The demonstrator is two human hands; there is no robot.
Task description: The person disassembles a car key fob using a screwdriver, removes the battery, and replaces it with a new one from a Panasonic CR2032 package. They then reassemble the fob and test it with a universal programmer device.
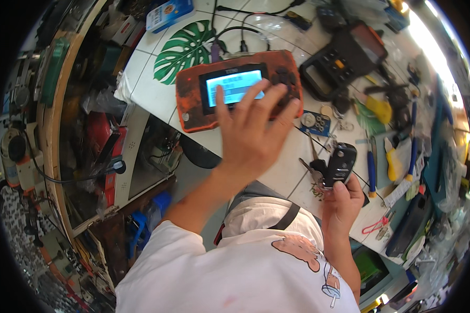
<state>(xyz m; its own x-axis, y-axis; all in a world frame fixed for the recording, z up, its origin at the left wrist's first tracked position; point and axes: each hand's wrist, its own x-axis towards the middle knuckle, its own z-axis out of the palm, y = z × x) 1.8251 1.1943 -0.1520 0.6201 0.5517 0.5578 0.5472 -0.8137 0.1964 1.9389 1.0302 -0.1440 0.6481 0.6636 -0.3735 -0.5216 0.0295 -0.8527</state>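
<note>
My left hand spreads its fingers over an orange, worn handheld device with a lit blue screen, fingertips at the screen and the dark buttons on its right side; whether they press is unclear. My right hand grips a black flip-key fob, held upright, with metal keys hanging or lying beside it. A small blue circuit board lies right of the device. Cables run into the device's top edge.
A white tiled table carries a leaf mat, a bulky black tool, screwdrivers and yellow-handled tools. A cabinet and shelves of clutter stand at the left; more bags and tools crowd the right.
</note>
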